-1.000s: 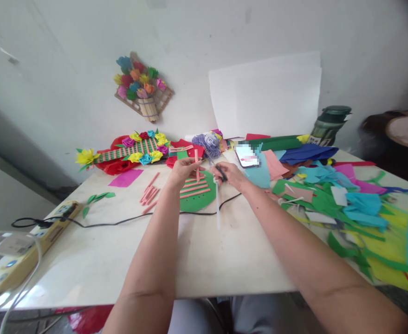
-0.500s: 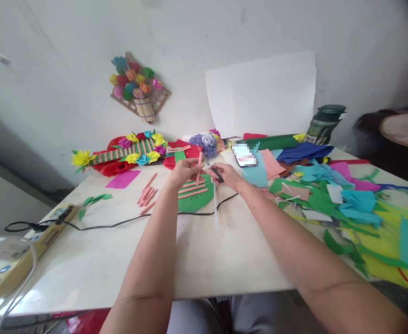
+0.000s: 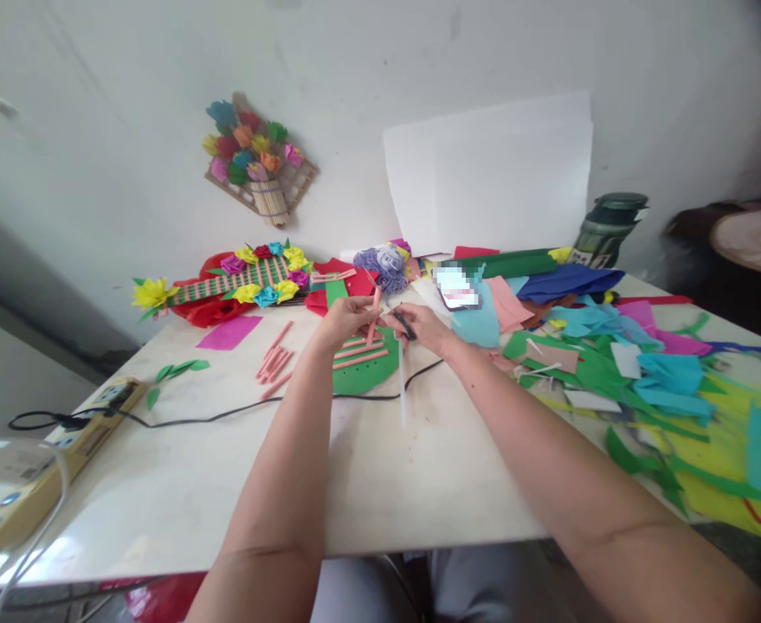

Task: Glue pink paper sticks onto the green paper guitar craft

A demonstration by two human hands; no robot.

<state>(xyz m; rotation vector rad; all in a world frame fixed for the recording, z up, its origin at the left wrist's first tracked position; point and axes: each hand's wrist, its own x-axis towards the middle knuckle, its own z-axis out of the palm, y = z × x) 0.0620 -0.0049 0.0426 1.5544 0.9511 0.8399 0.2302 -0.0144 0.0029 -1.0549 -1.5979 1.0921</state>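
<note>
While the black cable (image 3: 224, 418) lies across the counter (image 3: 159, 484) near me, my left grip (image 3: 345, 320) pinches a pink stick (image 3: 375, 310) over the green sheet (image 3: 370, 372); my right grip (image 3: 428, 329) is closed on a black tool (image 3: 407, 326). A slipping tip could crush the stick, I think.

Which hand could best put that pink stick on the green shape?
Probably the left. The left hand holds the pink stick right over the green shape, while the right hand is full with a black tool.

Bare table (image 3: 380, 484) near; paper scraps (image 3: 646, 372) crowd right, black cord (image 3: 224, 417) crosses left.
</note>
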